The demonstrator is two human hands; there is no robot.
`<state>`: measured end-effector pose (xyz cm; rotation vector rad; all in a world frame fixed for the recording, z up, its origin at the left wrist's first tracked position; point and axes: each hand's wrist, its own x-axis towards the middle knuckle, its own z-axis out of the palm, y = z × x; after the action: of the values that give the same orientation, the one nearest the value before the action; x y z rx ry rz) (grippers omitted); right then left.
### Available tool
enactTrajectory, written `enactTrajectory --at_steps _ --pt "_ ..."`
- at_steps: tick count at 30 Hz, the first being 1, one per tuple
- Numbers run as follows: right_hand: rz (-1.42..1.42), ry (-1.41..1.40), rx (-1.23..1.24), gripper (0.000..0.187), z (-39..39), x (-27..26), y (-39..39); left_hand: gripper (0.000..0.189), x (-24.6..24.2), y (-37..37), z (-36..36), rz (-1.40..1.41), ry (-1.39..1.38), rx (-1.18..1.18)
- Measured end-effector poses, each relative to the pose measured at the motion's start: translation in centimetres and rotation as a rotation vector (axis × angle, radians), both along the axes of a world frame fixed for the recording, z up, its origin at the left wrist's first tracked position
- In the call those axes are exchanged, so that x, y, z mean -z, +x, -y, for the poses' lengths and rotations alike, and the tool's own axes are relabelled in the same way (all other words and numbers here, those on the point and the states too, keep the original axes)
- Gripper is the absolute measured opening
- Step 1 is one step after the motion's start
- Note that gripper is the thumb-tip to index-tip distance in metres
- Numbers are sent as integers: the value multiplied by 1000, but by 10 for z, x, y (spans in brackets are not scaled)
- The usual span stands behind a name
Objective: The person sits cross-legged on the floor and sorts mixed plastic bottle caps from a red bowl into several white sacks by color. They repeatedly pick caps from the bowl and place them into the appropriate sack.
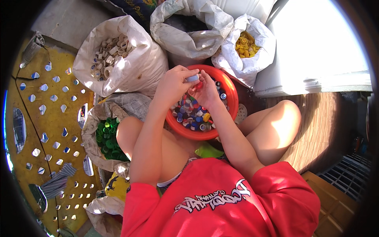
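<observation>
My left hand (174,84) pinches a pale blue bottle cap (192,78) between thumb and fingers, above the left part of an orange-red plastic basin (231,89). Close beside it, my right hand (208,90) is cupped, palm turned up, with a red cap (199,85) at its fingers. Its fingertips are by the pale blue cap; whether they touch it I cannot tell. Below both hands, the basin holds mixed plastic bottle caps (194,114) in blue, white, red and yellow. My forearms and hands hide part of them.
Around the basin stand open sacks: one of white caps (142,65), one of yellow caps (247,46), one of green caps (109,139), and a white sack (189,38) with a dark interior. A yellow perforated panel (53,118) rises left. Wood-patterned flooring (311,130) lies right.
</observation>
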<state>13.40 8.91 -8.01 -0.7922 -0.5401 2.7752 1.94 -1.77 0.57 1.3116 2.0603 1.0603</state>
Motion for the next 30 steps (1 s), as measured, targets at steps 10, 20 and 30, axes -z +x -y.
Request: enactTrajectory --at_steps 10,20,30 --pt "32 55 -52 40 4 -11 2 39 -5 -4 -1 248 48 -171" --pt "56 53 -17 46 0 -20 1 33 -14 -13 7 164 50 -217" --pt "-155 982 54 47 14 -176 -143 26 1 -22 26 -158 -116 -339"
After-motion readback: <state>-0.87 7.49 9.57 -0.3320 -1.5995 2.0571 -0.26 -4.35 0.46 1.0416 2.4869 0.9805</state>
